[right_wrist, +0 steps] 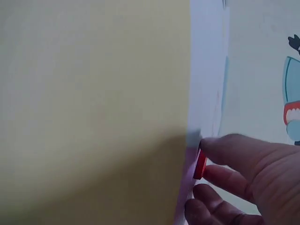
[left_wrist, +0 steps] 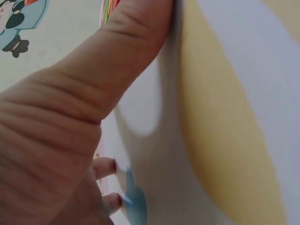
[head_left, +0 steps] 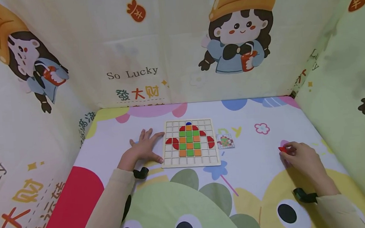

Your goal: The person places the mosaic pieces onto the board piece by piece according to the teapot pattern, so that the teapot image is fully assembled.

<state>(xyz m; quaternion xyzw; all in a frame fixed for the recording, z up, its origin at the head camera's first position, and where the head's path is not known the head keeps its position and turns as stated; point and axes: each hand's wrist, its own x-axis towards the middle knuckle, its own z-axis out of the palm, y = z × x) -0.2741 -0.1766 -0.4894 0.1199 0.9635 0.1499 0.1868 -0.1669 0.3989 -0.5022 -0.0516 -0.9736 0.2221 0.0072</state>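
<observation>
A square wooden grid board lies on the table, with red, green, orange and blue pieces set in a teapot-like pattern. My left hand is spread at its left side, thumb and index fingertip right at the edge. The left wrist view shows the left thumb large, reaching to the board's edge, and two other fingertips on the tabletop. Off to the right, my right hand pinches a small red puzzle piece between thumb and finger, low over the table. Its outline is partly hidden by the fingers.
A small printed card with a similar coloured pattern lies against the board's right side. The tabletop bears a cartoon-print cover. Patterned cloth walls rise behind it and on both sides.
</observation>
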